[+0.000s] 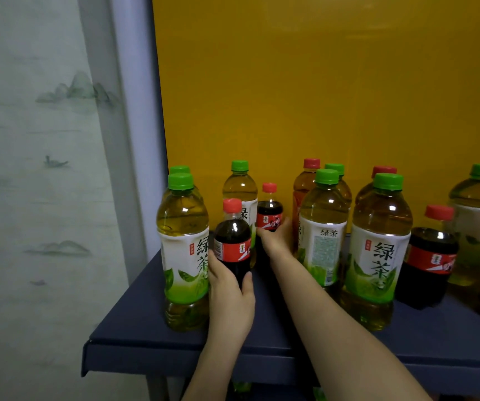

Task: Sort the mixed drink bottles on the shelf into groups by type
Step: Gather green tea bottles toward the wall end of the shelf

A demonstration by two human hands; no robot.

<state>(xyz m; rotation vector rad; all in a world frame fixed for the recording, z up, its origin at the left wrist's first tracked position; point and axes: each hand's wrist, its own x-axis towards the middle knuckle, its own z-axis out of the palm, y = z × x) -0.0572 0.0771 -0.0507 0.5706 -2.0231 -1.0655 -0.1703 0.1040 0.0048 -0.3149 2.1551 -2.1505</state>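
Here, both hands hold cola. The left hand (pixel 228 287) is clenched around the lower body of the front cola bottle (pixel 233 244), upright, just right of the big green tea bottle (pixel 183 250) at the shelf's (pixel 134 322) left end. Behind that cola and slightly right of it, the right hand (pixel 275 235) grasps the rear cola bottle (pixel 269 212) near its base, also upright. A third cola bottle (pixel 429 261) stands well right of the landmark tea, beyond more green teas, nearer the right arm, probably the next to gather.
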